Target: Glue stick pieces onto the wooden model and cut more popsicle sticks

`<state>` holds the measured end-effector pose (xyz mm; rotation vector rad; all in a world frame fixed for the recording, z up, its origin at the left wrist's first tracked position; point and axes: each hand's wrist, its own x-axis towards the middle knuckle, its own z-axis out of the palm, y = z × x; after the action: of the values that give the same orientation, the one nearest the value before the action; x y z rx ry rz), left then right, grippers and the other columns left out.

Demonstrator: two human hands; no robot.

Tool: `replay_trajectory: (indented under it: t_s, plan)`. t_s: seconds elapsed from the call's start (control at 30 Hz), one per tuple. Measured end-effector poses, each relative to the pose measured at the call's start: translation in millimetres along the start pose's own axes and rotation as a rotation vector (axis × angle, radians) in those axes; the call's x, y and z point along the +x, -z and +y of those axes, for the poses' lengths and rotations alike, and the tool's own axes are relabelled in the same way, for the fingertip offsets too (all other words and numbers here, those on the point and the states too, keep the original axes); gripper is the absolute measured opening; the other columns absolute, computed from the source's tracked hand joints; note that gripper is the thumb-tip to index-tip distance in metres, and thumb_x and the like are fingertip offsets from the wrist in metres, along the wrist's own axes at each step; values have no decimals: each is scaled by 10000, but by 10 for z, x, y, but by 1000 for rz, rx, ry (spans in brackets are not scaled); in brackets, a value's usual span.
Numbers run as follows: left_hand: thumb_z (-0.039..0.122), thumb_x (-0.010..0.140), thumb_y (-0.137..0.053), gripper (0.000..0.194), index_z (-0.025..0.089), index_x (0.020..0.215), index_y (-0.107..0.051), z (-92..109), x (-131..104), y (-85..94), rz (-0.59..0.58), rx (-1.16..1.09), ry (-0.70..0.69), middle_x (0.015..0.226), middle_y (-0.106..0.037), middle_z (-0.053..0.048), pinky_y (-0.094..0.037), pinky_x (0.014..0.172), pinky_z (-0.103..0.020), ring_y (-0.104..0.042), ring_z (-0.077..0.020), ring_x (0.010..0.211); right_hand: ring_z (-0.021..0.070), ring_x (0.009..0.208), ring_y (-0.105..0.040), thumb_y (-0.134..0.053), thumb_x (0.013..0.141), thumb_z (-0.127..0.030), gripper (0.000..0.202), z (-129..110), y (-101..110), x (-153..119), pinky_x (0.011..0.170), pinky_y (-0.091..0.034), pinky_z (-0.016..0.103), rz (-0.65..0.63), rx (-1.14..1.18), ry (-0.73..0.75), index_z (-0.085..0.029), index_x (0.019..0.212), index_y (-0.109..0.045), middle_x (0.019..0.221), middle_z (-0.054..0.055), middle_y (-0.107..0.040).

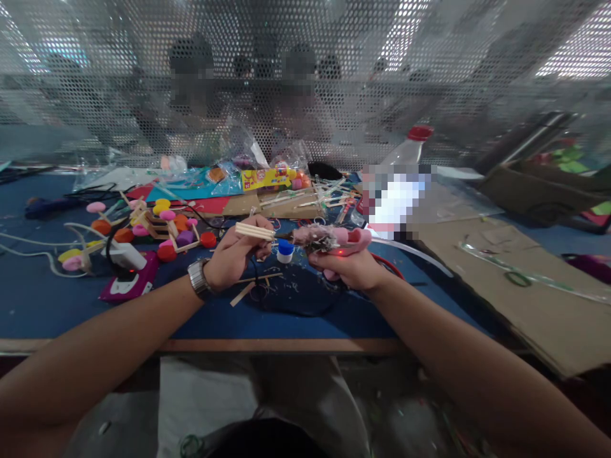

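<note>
Sticks [254,231] of pale wood lie in a small bunch, just left of the middle of the head view. The left hand [230,259] has its fingers closed on them. The right hand [357,268] is wrapped around a pink glue gun [334,238], just right of the middle. The gun's tip points at the ends of the sticks; I can't tell if they touch. A blue and white tub [285,253] is just below the tip. The sticks look light and stiff, but so thin that a hard bend might snap them. Their left end looks safest to hold, far from the tip, which may be hot. The gun looks hard and a bit heavier, so its handle seems best to grab.
</note>
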<state>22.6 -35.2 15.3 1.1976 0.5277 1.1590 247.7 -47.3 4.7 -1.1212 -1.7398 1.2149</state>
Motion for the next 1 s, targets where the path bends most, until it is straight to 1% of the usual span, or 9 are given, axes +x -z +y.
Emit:
replay_trajectory:
  t_s: [0.17,0.37,0.5,0.67,0.77,0.9,1.0]
  plan:
    - [444,692,-894,402,138,719,-635,11,-8,-11,-1,-3,-12,612,-494,35,-359,499,-204,-446,-66,508,94,421,-447,-723,722,-447,397,-15,7,-6,381,-348,230,-2,-27,6,-175,1008,-753,557,-31,-545]
    - [444,712,-880,386,137,731,-647,7,-13,-2,-3,2,-20,614,-502,27,-371,510,-210,-448,-68,511,84,436,-442,-712,747,-423,420,-18,10,-5,377,-351,217,-22,-37,50,-201,1101,-754,612,-28,-580]
    - [415,719,-866,350,140,734,-651,15,-16,-3,-7,2,-16,616,-498,25,-380,513,-224,-445,-76,514,77,427,-435,-709,751,-425,448,-14,9,0,370,-345,218,-22,-38,55,-194,1132,-753,642,-20,-613]
    - [401,703,-873,347,143,721,-642,7,-6,-1,0,-5,-15,607,-483,34,-371,510,-223,-436,-73,508,78,410,-431,-701,751,-423,490,-13,13,1,373,-338,221,-35,-35,56,-180,1174,-743,594,-35,-587]
    - [384,702,-877,338,144,719,-640,6,-5,0,-3,-4,-13,603,-481,37,-367,509,-220,-432,-70,503,82,408,-434,-709,744,-419,468,-13,14,-1,375,-334,223,-27,-37,47,-183,1147,-746,578,-40,-577]
    - [411,706,-876,362,151,712,-625,14,-9,-5,-17,-6,-19,619,-489,34,-373,504,-221,-435,-72,506,89,409,-433,-718,725,-449,402,-6,10,-4,383,-336,236,-6,-31,20,-178,1019,-755,560,-34,-558]
    - [409,714,-871,361,150,702,-619,12,-9,-8,-27,-6,-28,624,-487,32,-375,503,-222,-432,-71,506,96,416,-439,-732,713,-461,378,-2,12,-4,389,-338,244,4,-29,7,-182,968,-747,549,-33,-543]
